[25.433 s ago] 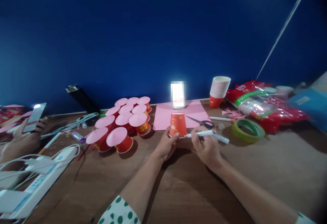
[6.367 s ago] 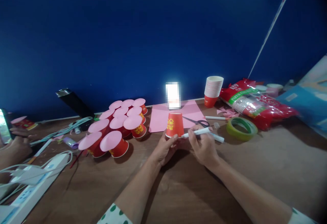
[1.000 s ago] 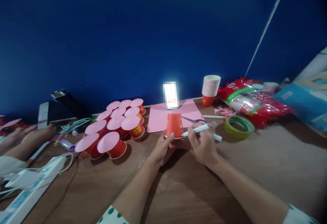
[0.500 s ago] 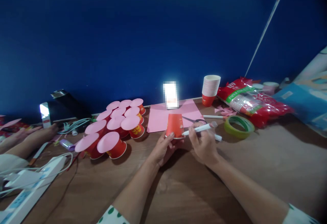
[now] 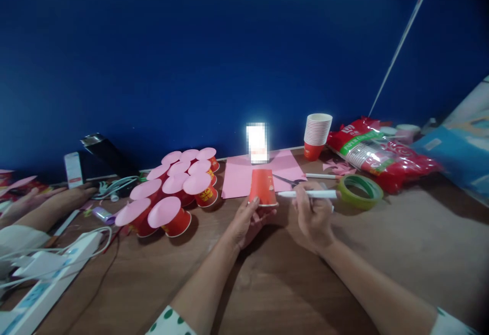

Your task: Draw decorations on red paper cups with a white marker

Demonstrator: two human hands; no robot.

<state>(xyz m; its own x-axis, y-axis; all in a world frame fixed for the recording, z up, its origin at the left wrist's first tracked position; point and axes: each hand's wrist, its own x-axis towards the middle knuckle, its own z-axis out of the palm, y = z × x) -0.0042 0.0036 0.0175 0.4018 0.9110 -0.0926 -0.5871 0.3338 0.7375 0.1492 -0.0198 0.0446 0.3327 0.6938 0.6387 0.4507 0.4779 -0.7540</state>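
Note:
My left hand (image 5: 247,223) is closed around the rim end of a red paper cup (image 5: 262,186), which is held upside down above the brown table. In my right hand (image 5: 314,218) a white marker (image 5: 311,194) lies nearly level, its tip pointing left at the cup with a small gap between. Behind the cup lie sheets of pink paper (image 5: 235,174), with dark-bladed scissors (image 5: 284,179) on them, partly hidden by my right hand. Several upturned red cups topped with pink paper discs (image 5: 165,213) stand to the left.
A cup stack (image 5: 318,136), a bag of paper cups (image 5: 374,151), a tape roll (image 5: 360,191) and another marker (image 5: 324,176) sit right. At left are a power strip (image 5: 57,279), cables, a black tumbler (image 5: 101,152) and another person's hands (image 5: 57,203). A lit phone (image 5: 257,143) stands behind.
The marker's tip has drawn away from the cup's lower edge, and the marker has turned more level as my right hand shifted right. My left hand keeps holding the cup.

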